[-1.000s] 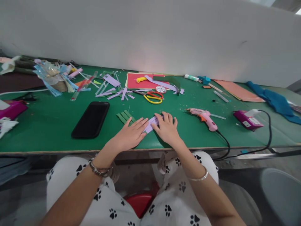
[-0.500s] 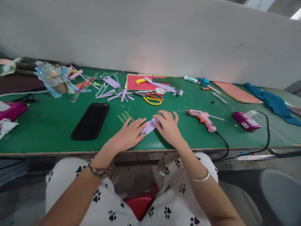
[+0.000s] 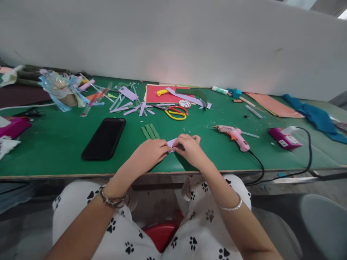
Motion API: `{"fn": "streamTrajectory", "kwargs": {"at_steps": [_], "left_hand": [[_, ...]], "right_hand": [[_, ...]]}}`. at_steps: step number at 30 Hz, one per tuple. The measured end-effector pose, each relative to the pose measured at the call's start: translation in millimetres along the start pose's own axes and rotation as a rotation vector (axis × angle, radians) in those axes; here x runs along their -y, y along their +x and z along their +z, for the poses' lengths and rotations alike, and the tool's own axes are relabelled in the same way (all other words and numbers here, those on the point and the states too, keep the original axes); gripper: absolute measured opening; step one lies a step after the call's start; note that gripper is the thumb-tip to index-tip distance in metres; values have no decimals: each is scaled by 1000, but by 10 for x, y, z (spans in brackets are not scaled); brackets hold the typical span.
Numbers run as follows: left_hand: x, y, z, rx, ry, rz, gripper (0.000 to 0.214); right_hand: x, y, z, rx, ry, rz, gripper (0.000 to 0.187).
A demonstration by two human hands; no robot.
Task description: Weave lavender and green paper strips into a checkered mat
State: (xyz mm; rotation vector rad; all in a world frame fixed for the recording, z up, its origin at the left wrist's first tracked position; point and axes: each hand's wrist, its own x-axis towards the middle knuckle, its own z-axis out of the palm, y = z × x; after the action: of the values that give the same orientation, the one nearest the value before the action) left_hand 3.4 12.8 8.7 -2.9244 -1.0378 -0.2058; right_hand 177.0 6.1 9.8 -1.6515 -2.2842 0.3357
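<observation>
A small piece of lilac paper [image 3: 171, 143] lies low over the green tabletop between my hands, mostly covered by fingers. My left hand [image 3: 153, 151] pinches its left end, fingers bent together. From the other side my right hand [image 3: 188, 148] grips it between thumb and fingertips. Just beyond my left hand, strips of green paper [image 3: 150, 132] spread out like a fringe; their lower end is hidden behind that hand. Scissors [image 3: 177, 112] with red and yellow handles rest farther back.
A black phone [image 3: 104, 139] lies to the left. To the right are a pink glue gun [image 3: 234, 135] and a purple power adapter [image 3: 284, 138] with cords. Lilac paper strips [image 3: 128, 94], red paper [image 3: 151, 94] and a glue stick [image 3: 220, 90] lie along the back.
My hands have closed in from lying flat with fingers spread to pinching the lilac paper. The green strips have shifted slightly right and turned more upright.
</observation>
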Motion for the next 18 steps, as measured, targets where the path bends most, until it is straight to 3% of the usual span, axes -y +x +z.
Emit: {"fn": "streamTrajectory", "kwargs": {"at_steps": [7, 12, 18], "left_hand": [[-52, -6, -45, 47, 36, -23, 25], [-135, -24, -86, 103, 97, -85, 25], [-165, -21, -118, 156, 135, -80, 28]], "right_hand": [[47, -6, -11, -5, -128, 12, 6], [119, -1, 0, -55, -286, -9, 19], [112, -10, 46, -70, -181, 38, 18]]}}
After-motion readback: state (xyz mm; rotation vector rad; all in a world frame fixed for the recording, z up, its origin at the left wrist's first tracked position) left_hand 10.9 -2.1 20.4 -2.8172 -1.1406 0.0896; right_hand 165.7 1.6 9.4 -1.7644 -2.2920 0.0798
